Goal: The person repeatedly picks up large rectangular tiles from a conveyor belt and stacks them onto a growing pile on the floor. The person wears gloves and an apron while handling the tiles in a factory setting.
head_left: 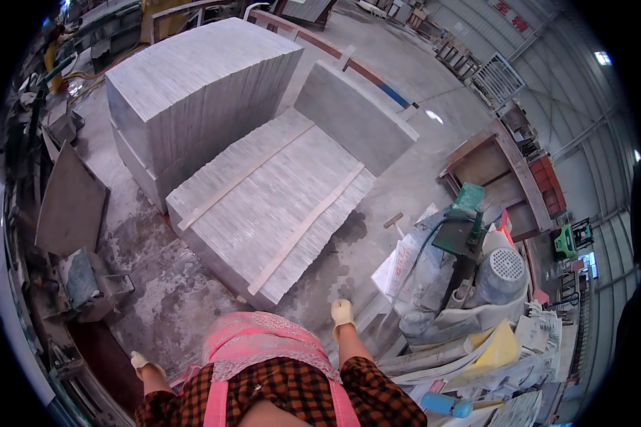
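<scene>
My left hand [141, 363], in a pale cream glove, hangs out at my left side above the floor. Its fingers look curled, and nothing shows in them. In a matching glove, my right hand [342, 312] is closed like a fist, with no object visible in it. It is nearest to the close right corner of a low stack of grey stone slabs [263, 181], apart from it. Two thin wooden strips [306, 228] lie across that stack. Behind its far end, a single grey slab [356, 117] stands on edge.
A taller slab stack [199, 67] stands at the far left. To the right are a dusty motor [502, 269], a green machine part [463, 224], a blue bottle [446, 405] and a hammer [394, 220]. A brown board [71, 203] leans at left. Wet patches mark the concrete floor [160, 285].
</scene>
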Tool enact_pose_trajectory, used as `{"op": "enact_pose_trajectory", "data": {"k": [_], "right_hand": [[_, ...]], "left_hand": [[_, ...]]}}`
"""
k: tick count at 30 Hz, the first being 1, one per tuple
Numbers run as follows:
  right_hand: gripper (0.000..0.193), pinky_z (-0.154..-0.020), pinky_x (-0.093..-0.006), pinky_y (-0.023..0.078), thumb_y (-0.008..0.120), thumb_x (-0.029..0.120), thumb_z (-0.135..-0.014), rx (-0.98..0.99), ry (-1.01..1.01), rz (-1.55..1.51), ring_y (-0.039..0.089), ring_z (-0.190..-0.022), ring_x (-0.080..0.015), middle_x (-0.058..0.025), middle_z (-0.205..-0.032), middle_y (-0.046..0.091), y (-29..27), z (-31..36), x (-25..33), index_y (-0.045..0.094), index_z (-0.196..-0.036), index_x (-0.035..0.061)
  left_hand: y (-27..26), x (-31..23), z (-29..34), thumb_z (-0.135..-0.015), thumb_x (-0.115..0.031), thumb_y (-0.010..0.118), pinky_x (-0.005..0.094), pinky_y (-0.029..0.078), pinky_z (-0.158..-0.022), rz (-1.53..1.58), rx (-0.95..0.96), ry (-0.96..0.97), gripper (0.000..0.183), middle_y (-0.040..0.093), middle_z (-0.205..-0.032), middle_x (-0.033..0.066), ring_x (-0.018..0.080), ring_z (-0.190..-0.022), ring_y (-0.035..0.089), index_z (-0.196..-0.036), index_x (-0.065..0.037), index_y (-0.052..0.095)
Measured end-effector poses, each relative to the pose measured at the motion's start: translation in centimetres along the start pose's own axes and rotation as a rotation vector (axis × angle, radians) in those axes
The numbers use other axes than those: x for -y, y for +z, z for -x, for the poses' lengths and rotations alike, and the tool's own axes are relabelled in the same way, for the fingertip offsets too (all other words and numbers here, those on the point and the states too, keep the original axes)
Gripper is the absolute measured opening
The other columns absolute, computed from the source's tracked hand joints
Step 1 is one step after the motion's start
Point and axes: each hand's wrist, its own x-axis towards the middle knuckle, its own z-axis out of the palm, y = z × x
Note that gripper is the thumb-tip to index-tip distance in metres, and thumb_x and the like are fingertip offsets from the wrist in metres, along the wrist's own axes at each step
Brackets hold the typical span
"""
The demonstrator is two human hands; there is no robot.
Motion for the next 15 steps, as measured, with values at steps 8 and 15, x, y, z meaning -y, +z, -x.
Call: {"op": "enact_pose_trajectory", "data": {"k": [8,15], "right_hand": [[0.027,-0.070,-0.0354,0.050,0.055,0.021,-0.086,-0.085,-0.237,-0.263,0.064,-0.075,-0.0210,-0.0117,-0.084,0.070,3.0,-3.0,-1.1,0.068,-0.094,-0.0025],[0.032,-0.069,-0.0343,0.048,0.055,0.023,-0.086,0.046,0.062,-0.441,0.062,-0.074,-0.0187,-0.0113,-0.084,0.071,-2.1,1.9,-4.4,0.068,-0.101,-0.0028]], "left_hand": [[3.8,-11.2,-3.7,-0.094,-0.047,0.036,0.0458,0.046,-0.076,0.246,0.082,0.542,0.059,0.068,-0.090,0.0226,0.0341,-0.085,0.064,-0.095,0.005,0.066],[2.9,-24.9,19.0,-0.093,-0.049,0.047,0.0348,0.036,-0.101,0.563,0.429,0.671,0.060,0.058,-0.124,0.0121,0.0210,-0.118,0.051,-0.122,0.002,0.056]]}}
